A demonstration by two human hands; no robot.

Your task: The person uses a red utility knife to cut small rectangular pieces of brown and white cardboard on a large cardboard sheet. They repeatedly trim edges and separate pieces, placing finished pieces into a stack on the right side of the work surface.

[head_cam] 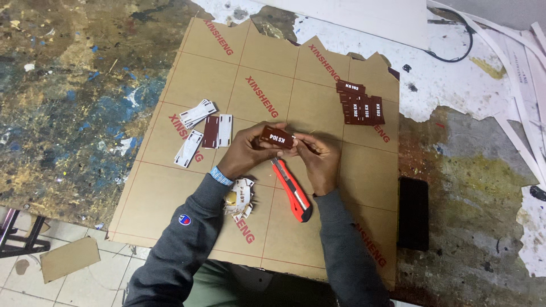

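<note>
Both hands grip one small brown tag at the middle of the frame.

Left hand (245, 152) and right hand (318, 162) each pinch an end of the tag (277, 137) just above a brown sheet (318, 91) on the paint-stained table (68, 102). A red cutter (291, 190) lies below the hands. More brown tags (361, 105) sit stacked at upper right, white-backed pieces (202, 128) at left, peeled scraps (239, 199) beside the left wrist, a black phone (413, 213) at lower right.

Left hand (245, 149) and right hand (318, 159) meet, fingers pinched.
</note>
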